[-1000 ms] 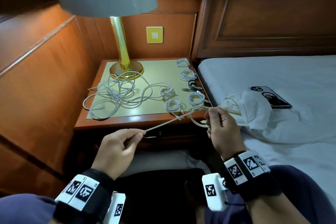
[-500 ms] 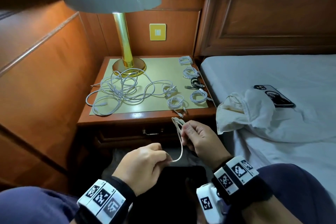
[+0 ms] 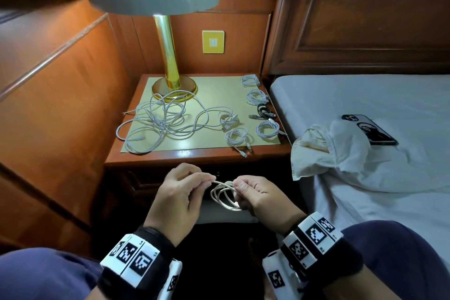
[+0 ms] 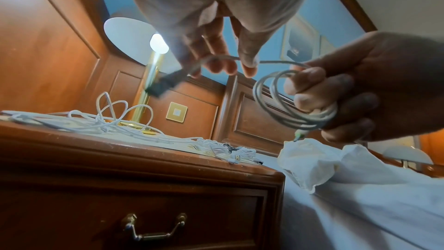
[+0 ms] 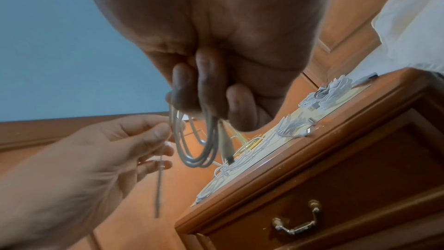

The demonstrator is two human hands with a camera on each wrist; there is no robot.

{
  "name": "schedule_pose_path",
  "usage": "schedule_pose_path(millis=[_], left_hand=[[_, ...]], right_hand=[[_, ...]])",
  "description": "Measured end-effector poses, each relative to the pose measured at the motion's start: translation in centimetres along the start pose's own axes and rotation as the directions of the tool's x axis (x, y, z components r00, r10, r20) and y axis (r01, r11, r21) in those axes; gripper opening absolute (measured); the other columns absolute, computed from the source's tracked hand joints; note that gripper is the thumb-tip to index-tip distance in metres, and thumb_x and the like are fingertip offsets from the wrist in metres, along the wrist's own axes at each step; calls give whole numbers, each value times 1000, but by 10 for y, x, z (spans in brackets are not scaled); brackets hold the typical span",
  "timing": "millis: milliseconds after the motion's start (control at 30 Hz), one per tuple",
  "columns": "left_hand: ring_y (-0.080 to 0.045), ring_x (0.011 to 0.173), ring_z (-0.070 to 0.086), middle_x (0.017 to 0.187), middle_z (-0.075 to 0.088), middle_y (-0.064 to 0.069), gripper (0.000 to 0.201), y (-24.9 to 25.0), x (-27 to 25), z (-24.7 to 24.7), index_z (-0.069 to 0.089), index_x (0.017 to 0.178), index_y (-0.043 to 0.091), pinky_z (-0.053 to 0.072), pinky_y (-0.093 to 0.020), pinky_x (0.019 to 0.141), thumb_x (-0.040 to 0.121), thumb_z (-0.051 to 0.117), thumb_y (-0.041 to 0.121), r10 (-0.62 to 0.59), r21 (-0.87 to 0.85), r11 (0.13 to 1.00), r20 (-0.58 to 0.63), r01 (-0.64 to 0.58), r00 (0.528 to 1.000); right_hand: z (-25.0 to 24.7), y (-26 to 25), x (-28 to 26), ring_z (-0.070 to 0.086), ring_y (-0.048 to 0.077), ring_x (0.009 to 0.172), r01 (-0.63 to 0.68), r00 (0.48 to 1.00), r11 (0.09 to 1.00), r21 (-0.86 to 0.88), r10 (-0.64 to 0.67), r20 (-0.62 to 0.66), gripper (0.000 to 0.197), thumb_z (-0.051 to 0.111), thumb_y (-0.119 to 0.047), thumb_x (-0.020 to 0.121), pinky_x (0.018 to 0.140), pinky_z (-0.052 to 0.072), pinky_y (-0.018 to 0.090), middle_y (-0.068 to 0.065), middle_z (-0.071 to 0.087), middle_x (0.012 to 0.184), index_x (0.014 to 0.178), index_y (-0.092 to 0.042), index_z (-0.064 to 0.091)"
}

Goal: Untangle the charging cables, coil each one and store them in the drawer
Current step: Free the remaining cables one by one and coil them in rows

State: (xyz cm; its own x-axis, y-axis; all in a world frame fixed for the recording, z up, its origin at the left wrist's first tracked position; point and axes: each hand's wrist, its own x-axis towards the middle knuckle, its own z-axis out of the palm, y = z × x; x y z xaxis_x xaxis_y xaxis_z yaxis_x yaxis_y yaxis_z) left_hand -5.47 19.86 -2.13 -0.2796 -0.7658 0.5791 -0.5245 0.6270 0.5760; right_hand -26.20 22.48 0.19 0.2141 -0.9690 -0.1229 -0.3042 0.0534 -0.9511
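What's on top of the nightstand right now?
On the nightstand: a yellow mat, the lamp, a tangle of white cables, five white coils and one black coil. Whatever lies beneath the mat is hidden.

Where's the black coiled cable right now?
In the head view the black coiled cable lies on the nightstand near its right edge, third in the row of coils, between two white coils.
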Motion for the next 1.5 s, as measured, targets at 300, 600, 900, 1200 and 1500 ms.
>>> schedule_pose_path(millis=[300,600,900,1200,1500], left_hand=[[-6,87,72,88,76,10,13,6,-1,5,81,91,20,57,-28,85,86,76,10,-312,-241,920,23,308,950],[-29,94,73,96,77,-15,29,30,-3,9,76,102,4,59,-39,91,77,75,19,-500,-673,499,292,546,816],[-25,82,72,97,75,-22,30,29,-3,14,73,105,3,61,-27,75,76,68,8,-578,-788,228,363,572,731],[-25,82,69,88,74,-18,17,30,-1,10,79,93,17,56,-32,78,76,81,15,-578,-733,266,399,626,712],[-17,76,72,85,76,-10,42,36,-1,13,80,87,23,58,-24,74,82,68,-16,-594,-636,516,218,574,774]], right_hand=[[3,-3,-3,24,6,46,-23,1000,953,303,17,24,37,45,-43,94,43,21,19,-8,34,55,64,-23,47],[4,-6,2,23,5,43,7,997,919,394,22,-68,37,35,-29,107,40,23,17,-6,32,55,73,-15,41],[11,-1,5,31,4,44,40,996,970,238,-20,-83,37,36,-31,107,42,28,18,-8,39,55,75,-15,45],[14,6,6,39,0,49,83,985,996,20,-79,-150,40,39,-44,103,53,32,21,-12,44,56,74,-19,49],[18,9,7,39,1,51,136,979,988,72,-123,-160,36,39,-47,97,53,32,21,-13,44,58,67,-33,52]])
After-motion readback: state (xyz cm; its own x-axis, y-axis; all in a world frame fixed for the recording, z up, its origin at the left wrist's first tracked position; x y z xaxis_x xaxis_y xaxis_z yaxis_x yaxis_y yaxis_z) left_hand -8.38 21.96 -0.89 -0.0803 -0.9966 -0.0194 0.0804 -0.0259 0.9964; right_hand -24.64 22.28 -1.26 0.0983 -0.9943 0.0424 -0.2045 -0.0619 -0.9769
